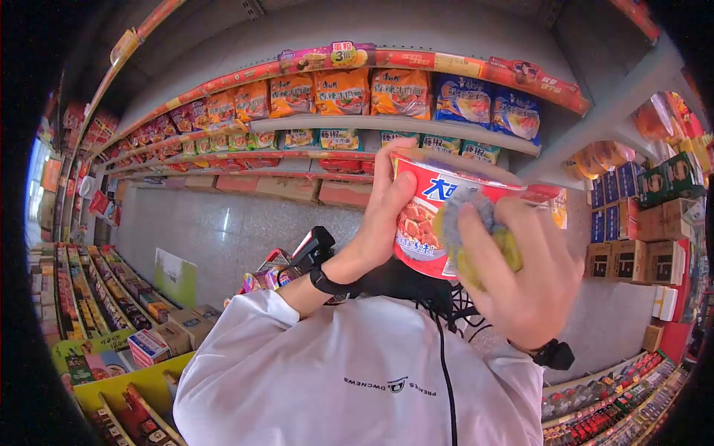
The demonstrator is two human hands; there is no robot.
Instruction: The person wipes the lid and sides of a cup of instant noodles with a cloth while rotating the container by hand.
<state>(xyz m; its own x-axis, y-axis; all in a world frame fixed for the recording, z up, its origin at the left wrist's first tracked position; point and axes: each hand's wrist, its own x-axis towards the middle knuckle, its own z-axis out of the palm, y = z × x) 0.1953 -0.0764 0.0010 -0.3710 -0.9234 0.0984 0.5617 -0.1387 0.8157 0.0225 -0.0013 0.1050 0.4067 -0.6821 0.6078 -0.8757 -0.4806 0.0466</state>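
A red instant noodle bucket (418,215) with a picture of meat chunks is held up, tilted, in front of the chest. My left hand (383,204) grips its left side, the thumb on the front and the fingers toward the rim. Against the bucket's right side, my right hand (517,271) presses a grey and yellow-green cloth (476,230), its fingers bent over it. The cloth hides part of the printed label. Both wrists carry black straps.
Shelves ahead hold orange noodle packets (341,92) and blue packets (462,99). Cartons (658,260) are stacked at the right. Racks of small goods (111,290) stand at the left. More goods sit at lower right (617,394). A basket with packets is below my left wrist.
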